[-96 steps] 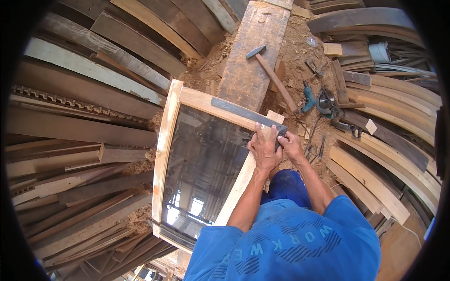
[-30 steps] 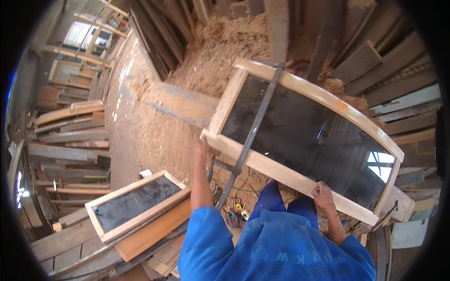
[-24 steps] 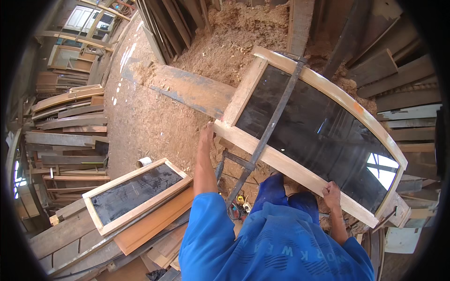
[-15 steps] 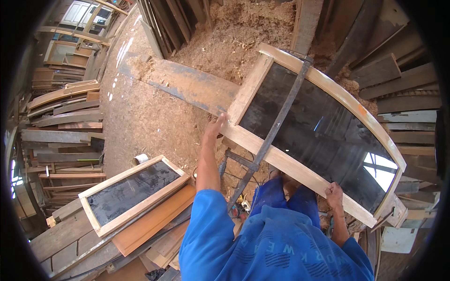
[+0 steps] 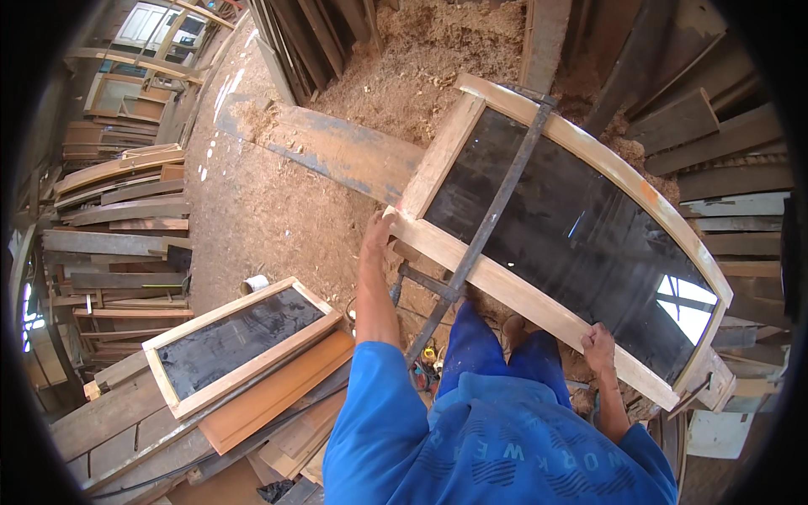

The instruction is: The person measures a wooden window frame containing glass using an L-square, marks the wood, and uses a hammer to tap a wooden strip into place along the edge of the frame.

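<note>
A pale wooden window frame (image 5: 505,289) with one curved side lies in front of me, with a dark glass pane (image 5: 551,227) inside it. Across the frame runs a long metal bar clamp (image 5: 498,198), its screw end beyond the near rail. My left hand (image 5: 377,234) grips the near left corner, its fingers partly hidden by the wood. Farther right, my right hand (image 5: 598,347) is closed around the near rail, the thumb on top.
At the left, a smaller framed dark panel (image 5: 244,337) rests on stacked boards beside an orange-brown board (image 5: 278,394). A worn plank (image 5: 345,151) extends behind the frame's left end. Wood shavings (image 5: 446,42) cover the floor, and timber stacks (image 5: 126,240) line the sides.
The frame's left end has shifted slightly left, along with the clamp. My left hand has moved left and down with the corner. My legs have stepped, and more of my feet shows.
</note>
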`<state>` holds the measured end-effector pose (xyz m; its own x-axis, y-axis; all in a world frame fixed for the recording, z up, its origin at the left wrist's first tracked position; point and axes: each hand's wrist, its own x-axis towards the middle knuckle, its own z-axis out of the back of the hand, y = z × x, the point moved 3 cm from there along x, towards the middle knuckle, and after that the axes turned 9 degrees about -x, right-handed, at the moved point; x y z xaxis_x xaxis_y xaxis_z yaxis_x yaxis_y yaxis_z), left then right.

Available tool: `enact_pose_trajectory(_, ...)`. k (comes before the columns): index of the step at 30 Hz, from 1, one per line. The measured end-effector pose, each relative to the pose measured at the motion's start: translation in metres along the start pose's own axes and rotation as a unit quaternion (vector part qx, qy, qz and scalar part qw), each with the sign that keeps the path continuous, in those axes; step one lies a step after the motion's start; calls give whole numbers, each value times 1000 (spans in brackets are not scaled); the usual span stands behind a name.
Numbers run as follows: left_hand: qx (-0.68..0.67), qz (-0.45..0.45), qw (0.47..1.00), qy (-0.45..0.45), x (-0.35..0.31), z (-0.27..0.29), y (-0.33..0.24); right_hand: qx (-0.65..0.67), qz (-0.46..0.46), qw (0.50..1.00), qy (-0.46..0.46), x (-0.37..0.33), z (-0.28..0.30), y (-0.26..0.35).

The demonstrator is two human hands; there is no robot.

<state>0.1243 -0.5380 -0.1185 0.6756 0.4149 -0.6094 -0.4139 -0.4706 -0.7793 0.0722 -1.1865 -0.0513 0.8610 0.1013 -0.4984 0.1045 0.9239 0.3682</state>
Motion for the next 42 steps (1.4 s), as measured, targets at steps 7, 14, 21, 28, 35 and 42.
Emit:
enact_pose_trajectory(7,36,18,997,62,3,-20,0,10,-33,999,-28,1,-2,-9)
enact_pose_trajectory(14,50,-19,985,165,1,-4,2,-74,37,993,-89,6,-15,97)
enact_pose_trajectory(21,-47,65,971,223,1,-4,-1,77,2,997,0,15,-46,278)
enact_pose_trajectory(28,-106,89,973,187,8,-14,8,106,40,994,4,-3,-54,351)
enact_pose_trajectory(35,-113,32,978,173,-2,-9,10,240,52,955,164,-28,-134,408)
enact_pose_trajectory(42,197,87,961,174,14,-23,-39,162,49,983,-67,-2,-287,418)
